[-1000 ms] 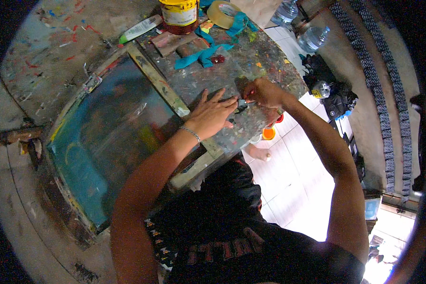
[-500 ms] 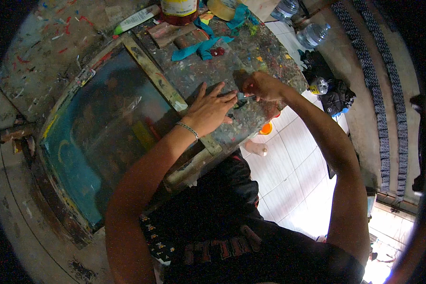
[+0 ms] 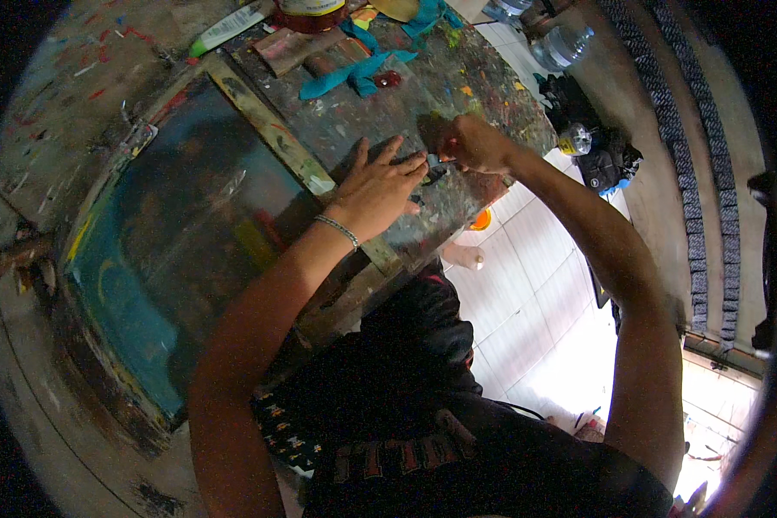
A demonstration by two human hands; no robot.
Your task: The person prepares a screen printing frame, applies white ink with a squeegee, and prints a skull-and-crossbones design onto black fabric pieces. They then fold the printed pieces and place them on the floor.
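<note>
- Left hand (image 3: 378,194), mid-frame: fingers spread, palm down over the table (image 3: 501,104), fingertips just beside a dark piece (image 3: 437,175).
- Right hand (image 3: 475,147), just right of centre: fingers curled; I cannot tell what they grip.
- The dark piece lies mid-frame, between the hands.
- Framed screen (image 3: 190,233): left of the frame.
- Teal cloth (image 3: 354,74): upper middle.

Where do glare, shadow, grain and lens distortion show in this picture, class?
Head view: glare washes out the white floor tiles; head view: shadow darkens the worktable beside the right hand; head view: grain speckles the black shirt; head view: patterned strips look bowed near the dark fisheye rim; head view: the small dark piece by that hand is too dim to identify.
</note>
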